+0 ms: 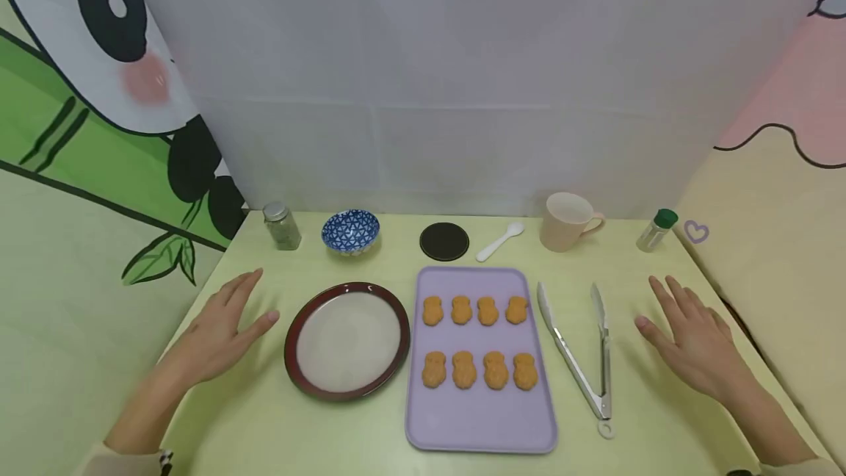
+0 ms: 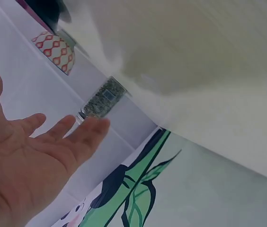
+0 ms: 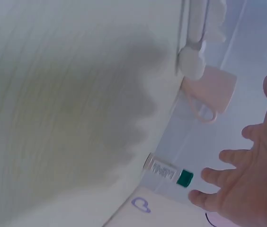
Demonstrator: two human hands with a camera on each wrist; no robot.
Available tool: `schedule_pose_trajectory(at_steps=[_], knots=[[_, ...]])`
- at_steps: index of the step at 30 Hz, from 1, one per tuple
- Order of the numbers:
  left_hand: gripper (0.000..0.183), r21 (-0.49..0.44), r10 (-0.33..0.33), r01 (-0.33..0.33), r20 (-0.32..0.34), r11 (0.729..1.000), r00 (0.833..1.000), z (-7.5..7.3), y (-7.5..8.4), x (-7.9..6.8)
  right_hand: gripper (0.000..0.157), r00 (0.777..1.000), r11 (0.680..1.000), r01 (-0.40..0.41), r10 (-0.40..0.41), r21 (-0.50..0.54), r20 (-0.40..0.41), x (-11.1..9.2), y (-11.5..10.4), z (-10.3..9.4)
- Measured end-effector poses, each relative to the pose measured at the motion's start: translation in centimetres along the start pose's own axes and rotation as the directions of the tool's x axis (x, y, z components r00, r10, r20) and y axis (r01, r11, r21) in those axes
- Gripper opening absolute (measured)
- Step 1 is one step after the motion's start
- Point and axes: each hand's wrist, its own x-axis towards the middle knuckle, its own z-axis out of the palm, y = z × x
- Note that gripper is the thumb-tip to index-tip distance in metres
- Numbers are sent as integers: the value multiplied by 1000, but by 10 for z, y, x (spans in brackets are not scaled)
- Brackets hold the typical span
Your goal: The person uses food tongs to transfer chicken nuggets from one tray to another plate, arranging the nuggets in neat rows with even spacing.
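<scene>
Pale-yellow desk (image 1: 370, 435) before you carries the tray (image 1: 481, 424) of brown pieces (image 1: 464, 371) centrally, plate (image 1: 346, 344) at its nine o'clock, tongs (image 1: 606, 373) at three, seemingly so your left hand (image 1: 218, 333) and right hand (image 1: 697, 340), both empty, fingers extended, can reach either.

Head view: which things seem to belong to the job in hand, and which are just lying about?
Probably for the job, nearer the front:
brown-rimmed plate
purple tray
eight brown biscuits
tongs

Apparently just lying about, along the back:
grey-lidded jar
blue bowl
black disc
white spoon
pink mug
green-capped jar
</scene>
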Motion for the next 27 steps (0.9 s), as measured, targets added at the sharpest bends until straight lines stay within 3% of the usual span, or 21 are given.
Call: schedule_pose_trajectory(at_steps=[5, 9, 13, 19, 27], knots=[[77, -62, -17, 18, 28, 998, 999, 4, 4, 3, 72, 996, 984, -84, 76, 158, 52, -2, -22, 4], [72, -111, 7, -1, 53, 994, 999, 12, 4, 6, 80, 984, 964, -160, 138, 212, 115, -1, -38, 8], [66, -161, 16, 0, 97, 987, 995, 20, 5, 11, 91, 964, 949, -241, 210, 202, 164, -4, -49, 19], [60, -264, -24, 74, 190, 962, 981, 29, 8, 15, 106, 924, 929, -337, 296, 152, 242, -6, -62, 35], [54, -236, -18, 72, 222, 969, 975, 40, 10, 19, 114, 926, 936, -345, 325, 77, 194, -5, -81, 57]])
